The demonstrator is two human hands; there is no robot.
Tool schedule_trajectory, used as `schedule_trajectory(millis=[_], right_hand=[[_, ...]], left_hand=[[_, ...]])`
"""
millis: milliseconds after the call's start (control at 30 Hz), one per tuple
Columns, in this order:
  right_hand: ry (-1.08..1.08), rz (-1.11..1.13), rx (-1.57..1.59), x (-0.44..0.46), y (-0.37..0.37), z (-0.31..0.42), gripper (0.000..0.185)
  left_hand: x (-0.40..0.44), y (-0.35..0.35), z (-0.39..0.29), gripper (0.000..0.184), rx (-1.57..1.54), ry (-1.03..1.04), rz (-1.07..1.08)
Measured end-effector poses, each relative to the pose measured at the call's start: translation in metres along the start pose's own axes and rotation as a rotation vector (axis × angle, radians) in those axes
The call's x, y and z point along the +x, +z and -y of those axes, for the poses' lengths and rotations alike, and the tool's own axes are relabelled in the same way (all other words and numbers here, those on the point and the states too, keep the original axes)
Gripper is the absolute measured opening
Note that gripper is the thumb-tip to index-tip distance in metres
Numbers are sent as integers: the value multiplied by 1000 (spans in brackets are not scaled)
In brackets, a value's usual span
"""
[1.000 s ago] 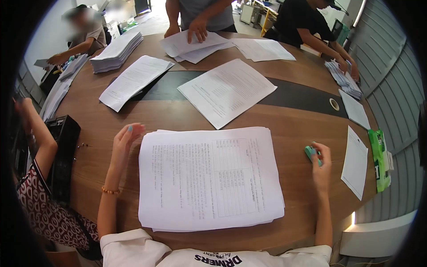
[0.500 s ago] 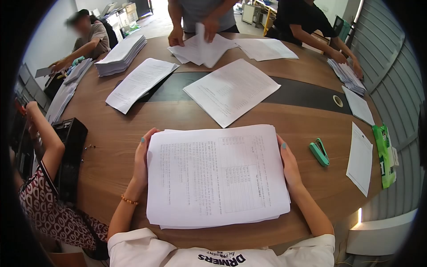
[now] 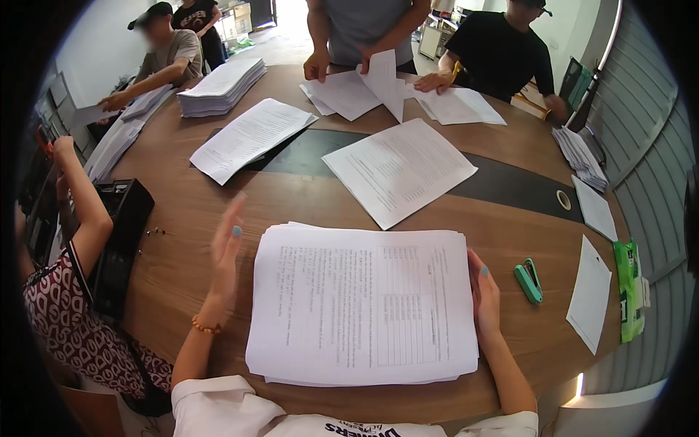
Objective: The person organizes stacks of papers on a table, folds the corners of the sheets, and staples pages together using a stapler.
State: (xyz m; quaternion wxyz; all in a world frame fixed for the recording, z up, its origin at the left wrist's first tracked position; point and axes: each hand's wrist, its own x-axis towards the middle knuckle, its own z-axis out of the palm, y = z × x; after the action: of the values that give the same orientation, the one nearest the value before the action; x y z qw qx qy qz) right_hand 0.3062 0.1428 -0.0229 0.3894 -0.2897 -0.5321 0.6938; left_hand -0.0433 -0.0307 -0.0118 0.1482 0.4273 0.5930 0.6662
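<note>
A thick stack of printed paper sheets (image 3: 364,306) lies flat on the table in front of me, its edges slightly uneven. My left hand (image 3: 227,244) is raised just off the stack's left edge, fingers stretched and slightly blurred, holding nothing. Along the stack's right edge lies my right hand (image 3: 484,295), its palm turned toward the paper and its fingers extended; part of it is hidden by the sheets. To the right of that hand rests a green stapler (image 3: 528,282).
Beyond my stack lie a second stack (image 3: 400,171), another pile (image 3: 251,138) and a taller pile (image 3: 222,87). At right are a tape roll (image 3: 563,199), a single sheet (image 3: 590,295) and a green packet (image 3: 629,291). A black box (image 3: 124,240) stands left. Several people handle papers around the table.
My left hand has come away from the stack's left edge and opened. The right hand stays beside the stack. Across the table, the person in black has moved a hand to the papers in the middle.
</note>
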Motion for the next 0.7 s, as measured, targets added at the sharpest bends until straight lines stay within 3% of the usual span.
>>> schedule_trajectory(millis=[33, 100, 133, 167, 200, 267, 400, 500, 700], right_hand=[[-20, -12, 13, 2, -2, -1, 47], [-60, -85, -106, 6, -16, 0, 46], [-170, -112, -233, 5, -12, 11, 45], [-277, -154, -363, 3, -8, 23, 44], [-470, -148, -492, -1, 8, 58, 43], [-744, 27, -516, -9, 16, 112, 60], [-1175, 462, -170, -41, 41, 173, 59], [-1343, 724, 126, -60, 89, 182, 59], [-1471, 839, 314, -75, 123, 177, 59]], left_hand=[[11, -2, -34, 47, 346, 298, -17], [16, -11, -87, 45, 483, 456, 88], [14, -20, -104, 44, 412, 545, 161], [10, -17, -126, 44, 412, 548, 158], [4, -5, -151, 46, 313, 689, 95], [-9, 9, -177, 45, 133, 855, 151], [-32, 35, -199, 42, -177, 1050, 270], [-42, 43, -204, 41, -299, 1104, 299], [-63, 48, -214, 38, -440, 1205, 336]])
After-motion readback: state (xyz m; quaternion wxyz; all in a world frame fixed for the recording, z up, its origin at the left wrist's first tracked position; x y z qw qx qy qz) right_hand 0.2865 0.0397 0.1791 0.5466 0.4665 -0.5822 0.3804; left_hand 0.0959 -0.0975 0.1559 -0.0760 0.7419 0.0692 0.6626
